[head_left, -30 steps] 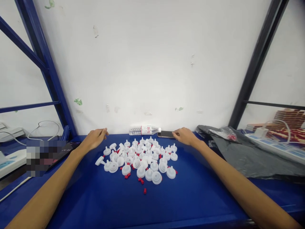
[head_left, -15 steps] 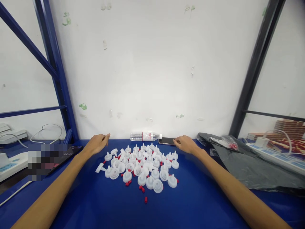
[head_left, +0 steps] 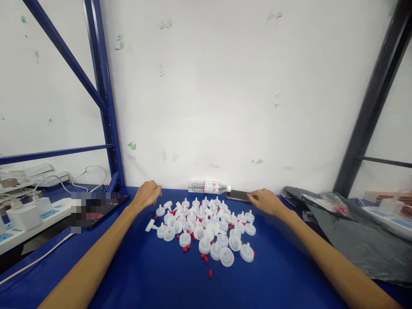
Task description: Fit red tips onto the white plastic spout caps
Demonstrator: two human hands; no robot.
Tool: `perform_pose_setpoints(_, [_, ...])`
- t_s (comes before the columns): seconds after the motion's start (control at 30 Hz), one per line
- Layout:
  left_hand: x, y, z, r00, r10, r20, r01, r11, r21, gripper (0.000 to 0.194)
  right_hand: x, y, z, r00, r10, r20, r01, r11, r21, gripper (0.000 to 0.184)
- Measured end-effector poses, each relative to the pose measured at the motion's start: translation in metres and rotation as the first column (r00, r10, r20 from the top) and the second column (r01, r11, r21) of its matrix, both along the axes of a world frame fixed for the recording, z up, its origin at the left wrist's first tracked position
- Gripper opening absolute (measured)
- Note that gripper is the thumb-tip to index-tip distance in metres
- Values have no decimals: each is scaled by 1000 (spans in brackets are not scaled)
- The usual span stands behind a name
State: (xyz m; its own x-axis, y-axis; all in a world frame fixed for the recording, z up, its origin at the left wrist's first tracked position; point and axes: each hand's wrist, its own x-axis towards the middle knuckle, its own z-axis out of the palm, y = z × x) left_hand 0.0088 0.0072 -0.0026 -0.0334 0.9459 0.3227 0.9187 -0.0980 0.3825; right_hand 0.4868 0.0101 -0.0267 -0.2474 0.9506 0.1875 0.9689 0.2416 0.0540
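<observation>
A pile of white plastic funnel-shaped caps with thin spouts [head_left: 204, 245] is spread over the blue tabletop [head_left: 180, 285], with small red plastic tips [head_left: 210, 273] among them and in front. My left hand [head_left: 148, 194] rests at the pile's far left, fingers curled in, nothing visible in them. On the far right lies my right hand [head_left: 265, 201], also curled, its fingertips at the end of a dark phone [head_left: 237, 196]. A clear plastic bottle [head_left: 209, 187] lies on its side between the hands, against the wall.
To the left lie another phone or tablet [head_left: 111, 205], partly blurred out, and a white power strip [head_left: 58, 208] with chargers and cables. A grey plastic bag [head_left: 347, 240] covers the right side. Blue rack posts [head_left: 107, 107] and a white wall [head_left: 206, 94] stand behind.
The whole view has shifted, so everything appears farther right and more of the power strip shows at left. Both hands stay in their places on the table; the pile looks unchanged.
</observation>
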Motion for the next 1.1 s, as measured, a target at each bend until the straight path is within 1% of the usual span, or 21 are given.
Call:
perform_pose_setpoints(0.2, [3, 2, -4, 1000, -30, 5, 30, 1000, -3, 43, 0, 0, 0, 1000, -3, -11, 3, 1000, 7, 33])
perform_pose_setpoints(0.47, [1, 9, -10, 996, -82, -39, 83, 996, 32, 60, -2, -2, 1, 1000, 1, -30, 0, 999, 37, 33])
perform_pose_setpoints(0.73, [-1, 11, -10, 994, -67, -89, 71, 997, 35, 62, -4, -3, 0, 994, 58, -95, -49, 995, 88, 35])
perform_pose_setpoints(0.87, [-1, 10, -8, 994, -67, -91, 70, 997, 41, 62, -13, -2, 1, 988, 103, -111, -88, 987, 135, 35])
perform_pose_setpoints(0.97, [-1, 10, -8, 993, -74, -93, 78, 996, 46, 62, -27, 7, 3, 985, 133, -109, -113, 978, 176, 35])
perform_pose_setpoints(1.03, [0, 11, -8, 992, -83, -100, 88, 995, 47, 62, -38, 19, 7, 983, 152, -102, -131, 973, 189, 35])
perform_pose_setpoints(1.1, [1, 11, -8, 990, -90, -112, 96, 994, 47, 62, -48, 34, 10, 981, 169, -91, -151, 973, 175, 35])
